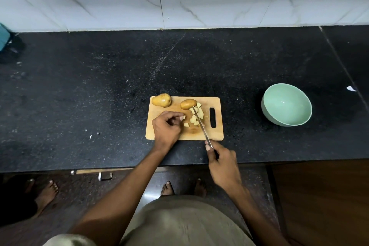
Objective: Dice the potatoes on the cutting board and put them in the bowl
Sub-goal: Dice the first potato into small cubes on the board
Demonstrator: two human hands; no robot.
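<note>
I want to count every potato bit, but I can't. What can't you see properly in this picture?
Head view only:
- Diced potato pieces: too small and piled to count; the knife crosses some.
- Piece at the left hand: fingertips hide most of it.
- Knife handle: wrapped inside the right hand.
- Teal object: cut off by the left edge.
- Cutting board: left hand covers its near left part.

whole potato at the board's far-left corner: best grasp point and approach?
Grip the whole potato across its narrower middle, thumb and fingers on the two long flanks, coming down from above. It lies on its side at the cutting board corner, apart from the other potato, so top and left are open.
</note>
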